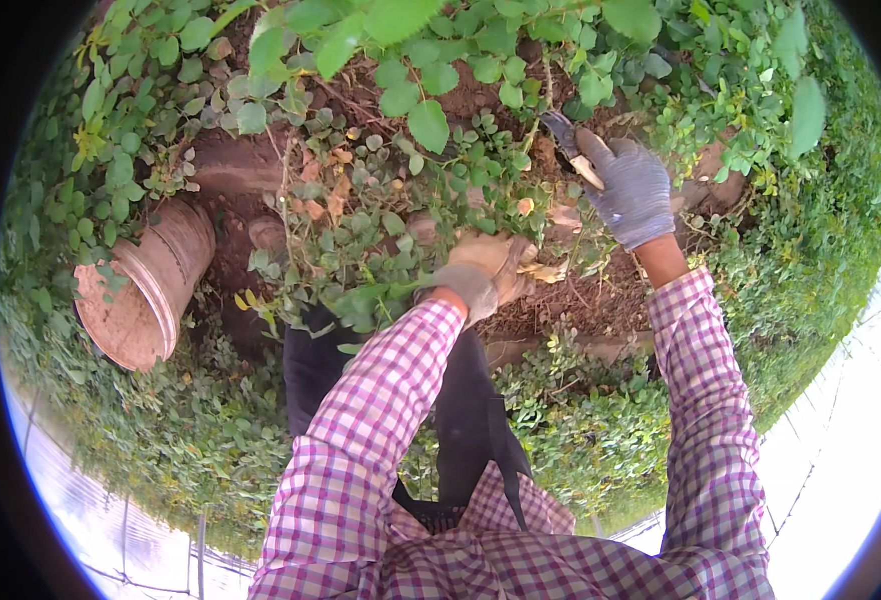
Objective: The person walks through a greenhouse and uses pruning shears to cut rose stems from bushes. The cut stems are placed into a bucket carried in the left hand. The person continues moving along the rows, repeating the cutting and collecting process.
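Observation:
My right hand (632,191), in a grey-coated work glove, grips pruning shears (589,171) with pale handles. Their dark metal head lies against a green rose-like stem (534,135) near the soil. Lower and to the left, my left hand (482,274) wears a cream and grey glove, its fingers curled low among leafy stems. Pale, dry strips (549,271) show beside those fingers; whether the hand holds them is unclear. Leafy shoots (380,300) lie along the left wrist and partly cover it.
At left, a dirty pale plastic bucket (197,247) lies tipped on its side, its mouth facing the lower left. Dense green bushes (800,285) crowd the sides, with leaves overhanging the top. Brown soil (590,300) and a bare woody stem (284,191) show between the plants.

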`<act>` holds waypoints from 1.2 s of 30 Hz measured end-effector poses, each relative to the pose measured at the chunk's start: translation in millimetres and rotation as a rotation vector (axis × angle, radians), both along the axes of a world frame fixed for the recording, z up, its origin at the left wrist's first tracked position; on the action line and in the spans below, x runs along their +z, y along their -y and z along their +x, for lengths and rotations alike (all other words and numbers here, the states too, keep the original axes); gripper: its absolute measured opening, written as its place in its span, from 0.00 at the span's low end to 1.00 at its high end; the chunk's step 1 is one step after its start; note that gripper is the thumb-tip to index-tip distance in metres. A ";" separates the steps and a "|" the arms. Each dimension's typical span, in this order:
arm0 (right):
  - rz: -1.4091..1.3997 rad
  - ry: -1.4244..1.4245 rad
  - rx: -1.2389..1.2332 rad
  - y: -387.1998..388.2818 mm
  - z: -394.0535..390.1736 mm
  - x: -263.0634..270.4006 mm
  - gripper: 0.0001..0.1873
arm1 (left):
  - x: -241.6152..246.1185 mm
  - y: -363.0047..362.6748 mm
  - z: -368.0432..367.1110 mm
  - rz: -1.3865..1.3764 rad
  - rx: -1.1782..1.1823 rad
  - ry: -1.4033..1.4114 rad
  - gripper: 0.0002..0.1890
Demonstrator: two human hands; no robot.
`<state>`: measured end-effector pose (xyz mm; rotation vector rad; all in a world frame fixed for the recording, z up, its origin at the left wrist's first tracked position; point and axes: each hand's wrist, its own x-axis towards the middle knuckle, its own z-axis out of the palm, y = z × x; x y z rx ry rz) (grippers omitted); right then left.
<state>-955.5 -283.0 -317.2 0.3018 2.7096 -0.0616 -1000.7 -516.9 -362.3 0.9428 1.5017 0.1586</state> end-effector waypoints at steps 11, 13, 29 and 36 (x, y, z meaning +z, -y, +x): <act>-0.344 0.345 -0.602 49.9 -47.6 23.5 0.33 | -85.8 27.7 -57.6 -0.371 1.054 0.011 0.34; -0.395 0.362 -0.591 57.3 -35.9 35.9 0.34 | -81.2 34.3 -54.3 -0.394 1.339 0.178 0.33; -0.617 0.394 -0.710 100.2 -102.1 55.7 0.37 | 186.5 189.2 -73.2 0.404 1.221 0.437 0.24; -0.714 0.377 -0.193 233.5 -187.8 62.9 0.34 | 138.0 305.9 -62.1 0.269 2.104 0.097 0.26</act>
